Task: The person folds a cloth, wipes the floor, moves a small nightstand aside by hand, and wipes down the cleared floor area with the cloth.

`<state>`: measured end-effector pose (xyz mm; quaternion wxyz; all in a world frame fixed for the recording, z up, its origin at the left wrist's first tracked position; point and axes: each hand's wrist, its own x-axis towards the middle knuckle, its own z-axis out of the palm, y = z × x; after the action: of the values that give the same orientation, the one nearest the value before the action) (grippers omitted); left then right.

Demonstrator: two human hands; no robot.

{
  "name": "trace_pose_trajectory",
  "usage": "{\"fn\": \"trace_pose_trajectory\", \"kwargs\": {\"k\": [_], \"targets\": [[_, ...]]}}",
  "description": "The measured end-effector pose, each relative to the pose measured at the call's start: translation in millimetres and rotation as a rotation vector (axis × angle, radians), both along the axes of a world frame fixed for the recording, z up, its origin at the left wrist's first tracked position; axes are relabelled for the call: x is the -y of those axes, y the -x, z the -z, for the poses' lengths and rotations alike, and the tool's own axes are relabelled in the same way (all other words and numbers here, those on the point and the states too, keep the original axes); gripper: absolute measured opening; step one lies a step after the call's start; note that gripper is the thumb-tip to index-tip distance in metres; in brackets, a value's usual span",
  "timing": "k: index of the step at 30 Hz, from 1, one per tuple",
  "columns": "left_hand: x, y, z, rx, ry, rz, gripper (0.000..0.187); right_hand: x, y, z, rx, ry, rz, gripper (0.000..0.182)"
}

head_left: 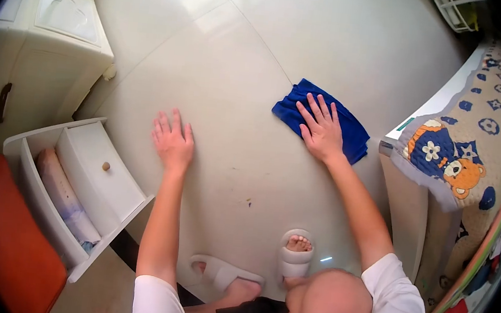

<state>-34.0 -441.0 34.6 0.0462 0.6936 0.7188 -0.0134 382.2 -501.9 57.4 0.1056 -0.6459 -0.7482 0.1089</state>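
I see right hand (320,130) spread flat, pressing blue cloth (320,120) on floor (241,65) beside bed (461,159), left hand (172,140) open, palm on bare tile, open drawer (95,172) left, rolled fabric (66,196) inside

No readable text, brand, number or sign anywhere in frame. Only printed pics: the bed cover (468,147) at right of frame has a cartoon bear, flowers and star/flower shapes in blue and orange, no letters. A small green mark on the white edge at right, just above the cover's corner, is too small to read. The blue cloth (349,130) at upper centre, under the right hand (320,130), shows no label.
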Motion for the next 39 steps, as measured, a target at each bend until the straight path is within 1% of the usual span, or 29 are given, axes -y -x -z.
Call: {"fn": "trace_pose_trajectory", "kwargs": {"k": [4, 6, 8, 10, 11, 14, 16, 17, 19, 21, 22, 23, 25, 27, 28, 30, 31, 33, 34, 36, 37, 38, 39], "targets": [[-6, -4, -5, 0.004, 0.074, -0.021, 0.064, 12, 43, 4, 0.055, 0.036, 0.025, 0.062], [-8, -5, -10, -0.018, 0.109, -0.025, 0.064, 22, 86, 2, 0.022, 0.104, -0.062, 0.063], [-9, -6, -13, -0.056, 0.139, -0.019, 0.064, 37, 133, 1, -0.026, 0.173, -0.212, 0.063], [-8, -5, -14, -0.052, 0.129, -0.020, 0.064, 57, 172, 3, -0.126, 0.157, -0.284, 0.063], [-7, -4, -14, -0.051, 0.122, -0.023, 0.064, 64, 184, 5, -0.148, 0.109, -0.304, 0.064], [-7, -3, -16, -0.031, 0.131, -0.021, 0.067, 66, 187, 4, -0.121, 0.117, -0.314, 0.066], [-8, -9, -25, -0.032, 0.184, 0.016, 0.070, 65, 186, 3, -0.111, 0.088, -0.318, 0.067], [-9, -2, -38, -0.046, 0.198, 0.023, 0.072, 63, 191, 1, -0.101, 0.085, -0.324, 0.067], [7, -5, -64, -0.059, 0.154, 0.227, 0.077, 66, 189, 0, -0.068, 0.104, -0.315, 0.067], [42, -10, -98, 0.084, 0.135, 0.420, 0.080, 65, 188, -1, -0.046, 0.107, -0.327, 0.067], [63, -11, -121, 0.174, 0.071, 0.494, 0.082, 65, 188, -2, -0.042, 0.109, -0.333, 0.067], [83, -8, -144, 0.251, 0.230, 0.525, 0.083, 64, 188, -5, -0.053, 0.147, -0.339, 0.068], [122, 10, -176, 0.345, 0.349, 0.631, 0.085, 63, 189, -9, -0.084, 0.193, -0.347, 0.072], [162, 38, -198, 0.340, 0.407, 0.611, 0.085, 57, 194, -23, -0.077, 0.230, -0.360, 0.078], [178, 54, -206, 0.339, 0.438, 0.602, 0.085, 51, 201, -36, -0.087, 0.179, -0.384, 0.080], [203, 89, -204, 0.369, 0.524, 0.282, 0.080, 22, 216, -75, -0.177, 0.195, -0.591, 0.079], [214, 106, -194, 0.388, 0.560, 0.127, 0.077, 8, 228, -92, -0.181, 0.141, -0.685, 0.075], [241, 143, -159, 0.746, 0.414, -0.496, 0.064, -23, 260, -104, -0.324, 0.368, -0.719, 0.074], [249, 153, -150, 0.980, 0.282, -0.788, 0.067, -37, 276, -110, -0.395, 0.487, -0.729, 0.073], [257, 170, -140, 1.428, -0.031, -1.365, 0.074, -72, 320, -127, -0.425, 0.588, -0.719, 0.073], [250, 175, -150, 1.544, -0.183, -1.418, 0.078, -86, 345, -132, -0.510, 0.575, -0.664, 0.076], [236, 177, -171, 1.658, -0.340, -1.461, 0.082, -99, 371, -136, -0.596, 0.559, -0.608, 0.078], [228, 181, -187, 1.768, -0.501, -1.497, 0.087, -109, 397, -141, -0.708, 0.488, -0.579, 0.080]]}}
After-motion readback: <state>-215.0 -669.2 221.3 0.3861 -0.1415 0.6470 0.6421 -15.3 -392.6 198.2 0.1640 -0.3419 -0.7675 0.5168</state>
